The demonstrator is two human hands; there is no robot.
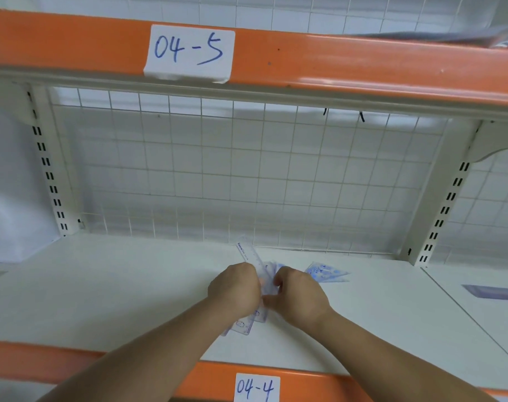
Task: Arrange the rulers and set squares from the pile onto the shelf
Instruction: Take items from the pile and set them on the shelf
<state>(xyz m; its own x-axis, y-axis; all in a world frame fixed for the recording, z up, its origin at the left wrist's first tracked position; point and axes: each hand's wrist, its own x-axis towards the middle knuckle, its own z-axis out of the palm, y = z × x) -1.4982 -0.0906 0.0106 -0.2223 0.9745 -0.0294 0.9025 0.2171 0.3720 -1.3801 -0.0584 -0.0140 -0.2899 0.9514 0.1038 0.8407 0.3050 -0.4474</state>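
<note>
Both my hands meet over a small bunch of clear plastic rulers with blue print (248, 252) on the white shelf (101, 285). My left hand (235, 287) curls round the rulers from the left, and my right hand (297, 294) pinches them from the right. One ruler sticks out beyond my hands toward the mesh back. Ruler ends (242, 326) poke out below my left wrist. A clear set square (326, 272) lies flat just right of my right hand, apart from it.
A white wire mesh (247, 175) backs the shelf. The orange rail above carries a label 04-5 (190, 52); the front rail carries 04-4 (257, 387). A flat purple-grey item (493, 291) lies on the neighbouring shelf at right. Slotted uprights stand at both sides.
</note>
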